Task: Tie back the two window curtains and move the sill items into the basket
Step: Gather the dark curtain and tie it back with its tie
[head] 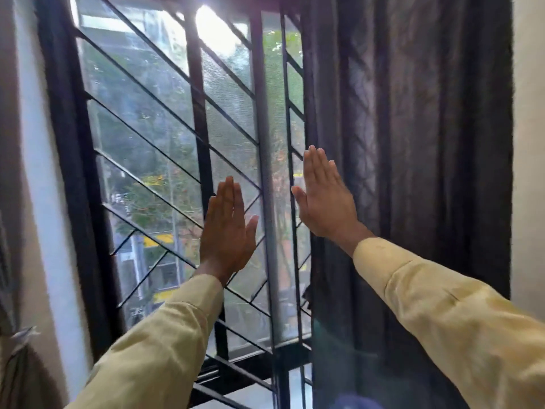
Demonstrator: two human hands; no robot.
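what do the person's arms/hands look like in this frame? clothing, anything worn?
Both arms wear long pale yellow-beige sleeves of a shirt-like fabric, creased, ending in buttoned-style cuffs at the wrists. The left hand and right hand are bare: no gloves, rings, watch or bands visible. No markings show on either sleeve.

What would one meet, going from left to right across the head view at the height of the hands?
Left wall → window frame → left hand → grey post → right hand → curtain → right wall.
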